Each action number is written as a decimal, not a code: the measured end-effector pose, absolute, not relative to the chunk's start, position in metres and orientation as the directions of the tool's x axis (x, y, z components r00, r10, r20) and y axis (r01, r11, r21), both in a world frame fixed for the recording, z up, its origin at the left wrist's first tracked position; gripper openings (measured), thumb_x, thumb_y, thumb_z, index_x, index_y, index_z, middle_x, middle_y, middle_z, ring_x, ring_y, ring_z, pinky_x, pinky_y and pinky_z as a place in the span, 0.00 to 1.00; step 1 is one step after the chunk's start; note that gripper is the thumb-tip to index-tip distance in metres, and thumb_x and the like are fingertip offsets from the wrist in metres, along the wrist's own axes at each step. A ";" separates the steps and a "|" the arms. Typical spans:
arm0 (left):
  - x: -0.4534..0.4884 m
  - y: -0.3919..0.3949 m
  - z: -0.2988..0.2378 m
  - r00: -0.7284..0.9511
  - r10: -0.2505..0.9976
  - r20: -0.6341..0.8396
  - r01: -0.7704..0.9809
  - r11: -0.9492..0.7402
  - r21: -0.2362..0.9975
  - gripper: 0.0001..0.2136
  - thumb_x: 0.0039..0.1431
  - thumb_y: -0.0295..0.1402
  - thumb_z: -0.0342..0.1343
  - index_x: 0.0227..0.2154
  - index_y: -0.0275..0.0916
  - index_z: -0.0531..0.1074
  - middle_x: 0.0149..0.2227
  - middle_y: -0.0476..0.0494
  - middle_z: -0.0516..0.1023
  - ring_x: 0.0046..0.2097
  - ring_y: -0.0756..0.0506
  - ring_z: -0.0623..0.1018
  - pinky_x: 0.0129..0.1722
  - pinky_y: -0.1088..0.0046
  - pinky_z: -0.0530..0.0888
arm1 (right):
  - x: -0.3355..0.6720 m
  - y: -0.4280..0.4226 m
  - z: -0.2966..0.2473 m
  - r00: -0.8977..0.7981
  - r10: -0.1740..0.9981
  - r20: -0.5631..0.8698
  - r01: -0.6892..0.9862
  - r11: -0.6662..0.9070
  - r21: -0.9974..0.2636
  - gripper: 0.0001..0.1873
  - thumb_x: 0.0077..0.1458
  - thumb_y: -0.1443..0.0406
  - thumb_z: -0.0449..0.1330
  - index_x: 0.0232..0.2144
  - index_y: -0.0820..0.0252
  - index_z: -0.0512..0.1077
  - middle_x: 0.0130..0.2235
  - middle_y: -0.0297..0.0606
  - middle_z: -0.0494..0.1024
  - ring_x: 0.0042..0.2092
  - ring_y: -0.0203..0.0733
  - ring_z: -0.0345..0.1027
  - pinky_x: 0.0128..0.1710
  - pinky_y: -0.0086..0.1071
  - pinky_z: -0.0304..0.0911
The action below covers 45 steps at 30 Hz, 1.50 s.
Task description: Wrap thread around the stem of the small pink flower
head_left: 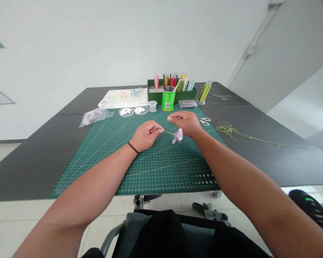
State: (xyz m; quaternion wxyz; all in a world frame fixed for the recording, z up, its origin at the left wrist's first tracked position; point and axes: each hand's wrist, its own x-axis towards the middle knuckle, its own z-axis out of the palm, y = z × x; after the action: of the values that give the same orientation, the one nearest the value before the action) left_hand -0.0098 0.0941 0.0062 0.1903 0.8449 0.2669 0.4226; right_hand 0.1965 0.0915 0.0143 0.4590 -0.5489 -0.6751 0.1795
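My left hand (146,135) is closed in a pinch on the thin yellow-green stem of a small lilac flower (178,135). The ruffled flower head points right and hangs above the green cutting mat (156,168). Just beyond it, my right hand (187,122) is curled with thumb and fingertips pressed together. Whatever may be between those fingertips is too small to make out. White-handled scissors (204,122) lie to the right of this hand, partly hidden behind it.
Behind the hands stand a green can (168,100) of tools and a dark green box (187,95) of bead tubes. Two dishes (126,112) of white pieces, a plastic bag (94,115) and a white pad (115,100) lie left. Tangled yellow-green thread (227,129) lies right.
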 end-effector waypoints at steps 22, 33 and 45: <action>-0.007 0.105 -0.001 0.096 0.809 0.580 0.250 -0.584 0.773 0.06 0.58 0.35 0.58 0.32 0.38 0.76 0.22 0.54 0.69 0.25 0.52 0.67 0.29 0.76 0.67 | 0.168 0.085 -0.007 -0.189 0.966 0.177 0.449 0.245 -0.859 0.13 0.49 0.56 0.62 0.31 0.60 0.78 0.22 0.29 0.69 0.25 0.32 0.58 0.28 0.30 0.55; -0.009 0.104 0.003 0.085 0.749 0.657 0.459 -0.615 0.642 0.06 0.60 0.34 0.56 0.32 0.38 0.75 0.23 0.52 0.70 0.29 0.51 0.70 0.34 0.73 0.69 | 0.151 0.055 0.011 -0.330 0.847 0.416 0.687 0.518 -0.510 0.11 0.58 0.61 0.57 0.33 0.55 0.79 0.28 0.32 0.78 0.31 0.34 0.68 0.32 0.28 0.55; -0.011 0.105 0.000 0.268 0.681 0.681 0.511 -0.700 0.499 0.05 0.60 0.31 0.55 0.31 0.38 0.74 0.27 0.49 0.74 0.32 0.49 0.72 0.38 0.71 0.70 | 0.167 0.052 0.024 -0.416 0.705 0.575 0.721 0.640 -0.264 0.18 0.64 0.59 0.48 0.32 0.56 0.77 0.32 0.38 0.79 0.35 0.39 0.68 0.38 0.32 0.59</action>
State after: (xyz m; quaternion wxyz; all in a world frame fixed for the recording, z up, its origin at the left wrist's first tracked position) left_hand -0.0109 0.1052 -0.0004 0.0900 0.7912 0.3766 0.4734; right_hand 0.1671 0.0515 0.0236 0.3355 -0.4238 -0.8412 -0.0119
